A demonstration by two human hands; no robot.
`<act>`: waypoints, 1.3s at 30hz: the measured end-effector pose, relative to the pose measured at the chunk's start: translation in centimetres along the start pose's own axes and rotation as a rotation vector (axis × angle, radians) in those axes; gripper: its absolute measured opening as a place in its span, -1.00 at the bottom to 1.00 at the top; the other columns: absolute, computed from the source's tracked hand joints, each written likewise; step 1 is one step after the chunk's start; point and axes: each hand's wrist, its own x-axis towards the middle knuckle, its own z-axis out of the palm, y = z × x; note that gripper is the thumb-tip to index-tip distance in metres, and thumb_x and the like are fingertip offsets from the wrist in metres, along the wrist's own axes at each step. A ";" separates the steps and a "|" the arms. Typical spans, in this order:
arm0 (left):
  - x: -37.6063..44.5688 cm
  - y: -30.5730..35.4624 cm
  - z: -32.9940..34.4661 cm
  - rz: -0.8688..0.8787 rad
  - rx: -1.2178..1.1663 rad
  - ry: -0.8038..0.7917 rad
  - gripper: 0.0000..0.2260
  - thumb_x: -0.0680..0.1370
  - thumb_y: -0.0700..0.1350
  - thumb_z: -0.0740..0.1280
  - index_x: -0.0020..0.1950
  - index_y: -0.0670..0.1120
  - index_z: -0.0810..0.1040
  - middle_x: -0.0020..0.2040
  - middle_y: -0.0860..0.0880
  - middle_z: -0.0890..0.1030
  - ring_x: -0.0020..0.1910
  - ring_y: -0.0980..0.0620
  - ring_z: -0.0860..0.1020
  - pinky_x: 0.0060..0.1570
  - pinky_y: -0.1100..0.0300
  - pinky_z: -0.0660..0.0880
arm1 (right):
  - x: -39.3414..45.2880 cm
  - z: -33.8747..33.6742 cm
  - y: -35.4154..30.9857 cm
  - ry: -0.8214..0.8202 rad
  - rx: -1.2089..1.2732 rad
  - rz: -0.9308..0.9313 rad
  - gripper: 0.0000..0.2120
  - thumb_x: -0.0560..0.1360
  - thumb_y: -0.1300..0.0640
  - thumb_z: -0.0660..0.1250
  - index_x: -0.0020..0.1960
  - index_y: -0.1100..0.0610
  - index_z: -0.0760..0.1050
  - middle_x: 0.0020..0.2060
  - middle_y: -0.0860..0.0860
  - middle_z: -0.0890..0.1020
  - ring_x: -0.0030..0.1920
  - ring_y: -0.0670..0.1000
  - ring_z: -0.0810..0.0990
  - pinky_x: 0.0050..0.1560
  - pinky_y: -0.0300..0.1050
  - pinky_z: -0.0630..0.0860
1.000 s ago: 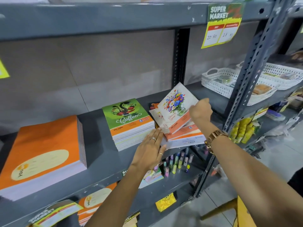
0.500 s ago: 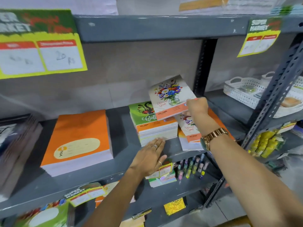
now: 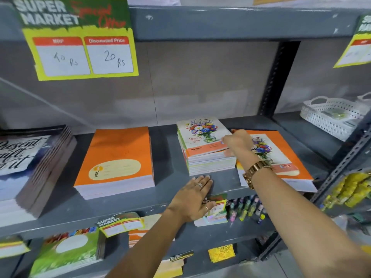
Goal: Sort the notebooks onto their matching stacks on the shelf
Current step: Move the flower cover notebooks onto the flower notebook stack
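A flower-cover notebook lies flat on top of the middle stack on the grey shelf. My right hand grips that notebook at its right edge, wrist with a gold watch above the right-hand stack, which shows an orange cover and another flower notebook. My left hand rests flat and open on the shelf just in front of the middle stack, touching no notebook. A thick orange stack stands to the left. Further left is a dark lettered stack.
A white basket sits on the shelf at the right, past a black upright. Price tags hang from the upper shelf edge. The lower shelf holds green notebooks, small pads and several markers. Yellow items hang at the far right.
My right hand has carried the flower notebook left and laid it down on the middle stack, covering the green cover. The view has swung left. My left hand stays on the shelf.
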 end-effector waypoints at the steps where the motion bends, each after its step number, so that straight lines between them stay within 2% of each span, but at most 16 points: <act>1: 0.0 0.0 0.0 0.000 -0.002 0.002 -0.38 0.56 0.17 -0.03 0.52 -0.11 -0.08 0.57 -0.08 -0.03 0.55 -0.03 -0.07 0.46 0.18 -0.21 | -0.2 -0.1 0.0 0.020 -0.041 -0.016 -0.81 0.43 0.18 0.38 -0.01 0.27 0.56 -0.14 0.14 0.63 -0.09 0.19 0.65 -0.38 -0.12 0.54; 4: 0.2 0.1 0.0 -0.015 -0.007 -0.004 -0.39 0.58 0.17 -0.02 0.52 -0.11 -0.07 0.57 -0.07 -0.03 0.55 -0.03 -0.06 0.48 0.16 -0.17 | -0.4 0.0 0.1 0.062 -0.062 -0.068 -0.79 0.42 0.19 0.39 0.01 0.27 0.57 -0.01 0.20 0.66 -0.01 0.22 0.64 -0.10 0.06 0.65; 5: 0.3 0.2 0.0 -0.018 -0.010 -0.006 -0.40 0.59 0.16 0.00 0.52 -0.11 -0.06 0.57 -0.08 -0.03 0.55 -0.03 -0.06 0.49 0.15 -0.16 | -0.5 0.1 0.1 0.064 -0.073 -0.080 -0.78 0.41 0.20 0.40 0.01 0.28 0.58 0.00 0.20 0.66 0.00 0.22 0.64 -0.07 0.10 0.65; 10: 0.5 0.6 -0.2 -0.031 -0.018 -0.007 -0.40 0.60 0.15 0.01 0.52 -0.12 -0.06 0.57 -0.08 -0.03 0.55 -0.04 -0.06 0.49 0.16 -0.15 | -0.4 0.3 0.6 0.053 -0.095 -0.125 -0.81 0.42 0.19 0.41 -0.05 0.31 0.60 -0.05 0.21 0.67 -0.04 0.20 0.65 -0.10 0.08 0.66; 18: 0.4 1.1 -0.7 -0.051 -0.017 -0.011 -0.42 0.61 0.13 -0.01 0.52 -0.13 -0.06 0.57 -0.08 -0.03 0.54 -0.03 -0.06 0.49 0.17 -0.14 | 0.5 0.8 1.0 0.072 -0.113 -0.118 -0.79 0.49 0.19 0.36 0.04 0.32 0.56 0.07 0.23 0.63 0.07 0.23 0.60 -0.04 0.09 0.64; 21: 0.5 1.5 -0.8 -0.064 0.003 0.020 -0.44 0.61 0.12 -0.03 0.52 -0.14 -0.04 0.56 -0.09 -0.01 0.54 -0.03 -0.04 0.49 0.16 -0.14 | 0.7 0.7 1.2 0.078 -0.175 -0.133 -0.69 0.48 0.06 0.39 0.07 0.29 0.55 0.08 0.21 0.63 0.09 0.22 0.60 -0.09 -0.02 0.56; 25: 1.4 2.2 -1.0 -0.053 0.002 0.052 -0.47 0.63 0.09 -0.04 0.52 -0.15 -0.03 0.56 -0.10 0.00 0.54 -0.01 -0.05 0.50 0.17 -0.13 | 1.7 -0.7 2.3 0.205 -0.168 -0.069 -0.58 0.49 -0.06 0.33 0.16 0.26 0.51 0.14 0.21 0.59 0.13 0.22 0.57 0.00 -0.01 0.51; 29: 2.9 3.3 -1.2 -0.029 -0.004 0.051 -0.48 0.63 0.07 -0.05 0.52 -0.15 -0.05 0.56 -0.10 -0.01 0.54 -0.01 -0.05 0.50 0.17 -0.14 | 2.9 -3.2 4.9 0.281 -0.241 -0.004 -0.52 0.50 -0.02 0.31 0.27 0.29 0.40 0.20 0.23 0.54 0.19 0.25 0.53 0.10 0.05 0.51; 35: 5.1 4.7 -0.6 0.005 -0.031 0.045 -0.48 0.64 0.05 -0.04 0.52 -0.17 -0.05 0.56 -0.11 -0.02 0.54 -0.01 -0.07 0.50 0.17 -0.14 | 3.7 -6.9 8.9 0.157 -0.510 0.211 -0.21 0.43 -0.06 0.39 0.44 0.32 0.12 0.42 0.20 0.28 0.38 0.23 0.28 0.30 0.11 0.35; 39: 6.1 5.5 0.2 0.004 -0.030 0.036 -0.48 0.63 0.06 -0.05 0.52 -0.16 -0.05 0.56 -0.10 -0.02 0.54 0.00 -0.06 0.50 0.17 -0.16 | 4.4 -7.6 10.2 0.065 -0.578 0.212 -0.05 0.33 -0.28 0.41 0.44 0.33 0.18 0.38 0.20 0.37 0.35 0.23 0.36 0.29 0.11 0.41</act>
